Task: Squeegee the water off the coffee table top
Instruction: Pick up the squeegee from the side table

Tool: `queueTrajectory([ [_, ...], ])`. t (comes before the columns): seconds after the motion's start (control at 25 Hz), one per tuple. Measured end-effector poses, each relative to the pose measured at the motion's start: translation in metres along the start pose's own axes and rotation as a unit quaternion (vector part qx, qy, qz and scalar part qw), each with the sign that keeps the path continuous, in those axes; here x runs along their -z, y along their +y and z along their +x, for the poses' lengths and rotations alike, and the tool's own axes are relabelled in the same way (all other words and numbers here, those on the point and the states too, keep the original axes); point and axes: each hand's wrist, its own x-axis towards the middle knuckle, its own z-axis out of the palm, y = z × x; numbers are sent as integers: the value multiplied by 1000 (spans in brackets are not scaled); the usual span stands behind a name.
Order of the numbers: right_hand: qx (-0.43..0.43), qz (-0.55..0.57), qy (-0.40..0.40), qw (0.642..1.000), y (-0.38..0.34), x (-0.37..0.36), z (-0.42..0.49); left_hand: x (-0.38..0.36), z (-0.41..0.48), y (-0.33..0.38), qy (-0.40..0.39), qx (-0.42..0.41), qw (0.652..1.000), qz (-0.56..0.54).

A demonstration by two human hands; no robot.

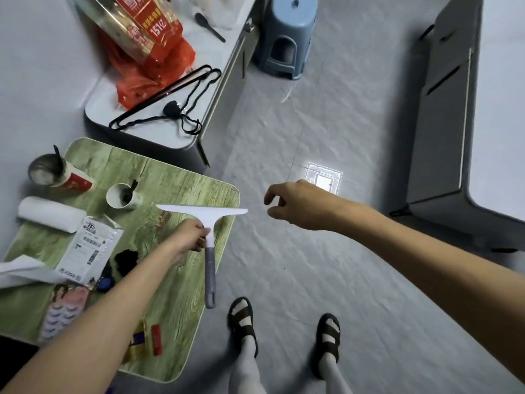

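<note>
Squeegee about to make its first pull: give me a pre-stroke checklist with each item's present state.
1. Squeegee held: ok, left hand grips the neck just below the blade.
2. Blade over coffee table: ok, though its right tip overhangs the edge.
3. Blade touching the top: cannot tell.
4. Stroke path clear: not ok, paper cup, tissue roll and parcel crowd the left.
5. Right hand clear: ok, empty over the floor.
6. Water visible: cannot tell.

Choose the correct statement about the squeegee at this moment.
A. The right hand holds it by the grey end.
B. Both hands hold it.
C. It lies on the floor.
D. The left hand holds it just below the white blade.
D: the left hand grips the squeegee just under its white blade, while the right hand hangs empty over the floor.
</note>
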Motion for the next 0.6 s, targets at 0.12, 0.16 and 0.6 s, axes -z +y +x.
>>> queueTrajectory([
  [0.12, -25, -1, 11, 1000, 13, 39, -51, -14, -69, 105, -58, -64, 994, -68],
  [0.16, -30, -5, 26, 999, 18, 57, -71, -20, -94, 143, -69, -87, 990, -85],
  [0.6, -12, 209, 190, 959, 172, 259, -225, -202, -239, 493, -119, -274, 948, -113],
])
